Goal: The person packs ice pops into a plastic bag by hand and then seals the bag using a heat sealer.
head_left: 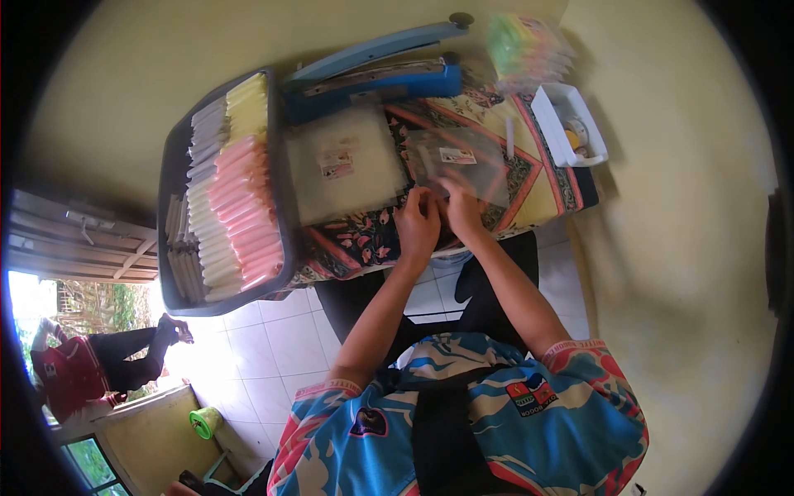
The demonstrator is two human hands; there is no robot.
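A clear plastic bag (484, 175) with a small printed label lies on the patterned cloth, its near edge at my fingertips. My left hand (419, 221) is closed in a pinch at the bag's near left corner; what is between the fingertips is too small to make out. Just beside it, my right hand (461, 207) has its fingers closed on the near edge of the bag. To the left lies a stack of flat clear bags (347, 178) with a similar label on top.
A dark tray (285, 165) holds rows of white, pink, yellow and grey packets (244, 198). Behind the stack is a blue sealer (380, 93). At the right are a white box (550, 124) and colourful packs (525, 50). A person (74, 372) is outside at the far left.
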